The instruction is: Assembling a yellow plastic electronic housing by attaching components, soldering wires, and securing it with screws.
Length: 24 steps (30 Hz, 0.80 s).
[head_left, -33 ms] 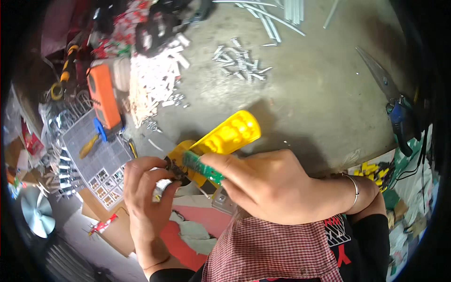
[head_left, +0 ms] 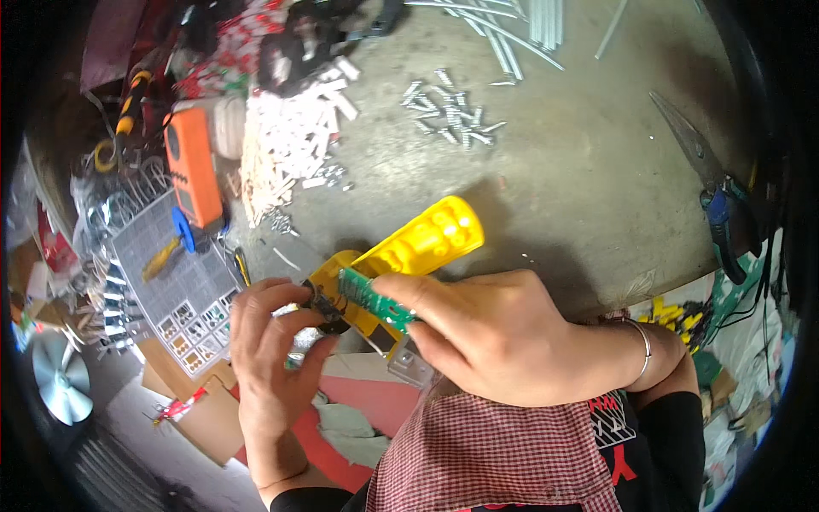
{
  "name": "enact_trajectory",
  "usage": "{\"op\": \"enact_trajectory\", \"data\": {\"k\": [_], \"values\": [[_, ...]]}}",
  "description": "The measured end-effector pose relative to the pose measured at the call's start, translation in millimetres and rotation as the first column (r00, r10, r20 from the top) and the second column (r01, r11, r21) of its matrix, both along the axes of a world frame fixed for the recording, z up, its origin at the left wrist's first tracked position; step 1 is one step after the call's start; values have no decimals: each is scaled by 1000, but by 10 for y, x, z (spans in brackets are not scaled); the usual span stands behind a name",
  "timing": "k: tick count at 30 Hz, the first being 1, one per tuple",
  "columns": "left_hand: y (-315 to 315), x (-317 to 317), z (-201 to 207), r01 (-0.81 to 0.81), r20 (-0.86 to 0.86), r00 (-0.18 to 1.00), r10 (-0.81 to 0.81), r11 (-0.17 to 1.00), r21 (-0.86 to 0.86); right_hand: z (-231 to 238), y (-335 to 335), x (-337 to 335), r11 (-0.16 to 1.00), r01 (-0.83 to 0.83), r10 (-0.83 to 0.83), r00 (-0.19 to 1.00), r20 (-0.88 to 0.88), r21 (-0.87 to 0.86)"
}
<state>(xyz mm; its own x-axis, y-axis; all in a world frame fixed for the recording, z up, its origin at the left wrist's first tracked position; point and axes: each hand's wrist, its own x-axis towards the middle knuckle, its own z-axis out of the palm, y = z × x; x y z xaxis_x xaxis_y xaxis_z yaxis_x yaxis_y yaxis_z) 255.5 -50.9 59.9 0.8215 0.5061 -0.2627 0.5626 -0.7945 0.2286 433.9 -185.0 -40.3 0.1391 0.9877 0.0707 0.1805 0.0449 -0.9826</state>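
The person's right hand (head_left: 503, 337) pinches a green circuit board (head_left: 377, 301) between thumb and fingers, close over a hollow yellow casing (head_left: 433, 240) that stretches out just beyond those fingers. The left hand (head_left: 271, 350) curls its fingers about a small dark part (head_left: 329, 310) left of the board; whether they grip it, I can't tell from here. Well ahead of the fingers, loose screws (head_left: 452, 109) lie on the table (head_left: 580, 145); shears (head_left: 718, 189) rest far to their right.
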Motion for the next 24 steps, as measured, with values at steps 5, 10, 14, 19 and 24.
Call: {"op": "enact_trajectory", "data": {"k": [5, 10, 14, 19, 24], "values": [[-184, -197, -156, 85, -8, 996, -84, 994, 64, 150, 57, -10, 993, -50, 27, 978, -209, -108], [-83, -321, -443, 69, 316, 946, -74, 997, 27, 250, 14, -90, 986, -33, 0, 981, -195, -162], [13, -378, -515, 41, 470, 882, 44, 985, -168, 242, -34, -304, 984, 98, -115, 987, -109, -151], [-80, -336, -519, -202, 612, 766, 197, 977, -63, 82, 41, -605, 970, 231, -238, 967, 93, 80], [-127, -402, -572, -190, 671, 707, 225, 974, -127, 156, 53, -480, 990, 80, -46, 962, 269, -114]]}}
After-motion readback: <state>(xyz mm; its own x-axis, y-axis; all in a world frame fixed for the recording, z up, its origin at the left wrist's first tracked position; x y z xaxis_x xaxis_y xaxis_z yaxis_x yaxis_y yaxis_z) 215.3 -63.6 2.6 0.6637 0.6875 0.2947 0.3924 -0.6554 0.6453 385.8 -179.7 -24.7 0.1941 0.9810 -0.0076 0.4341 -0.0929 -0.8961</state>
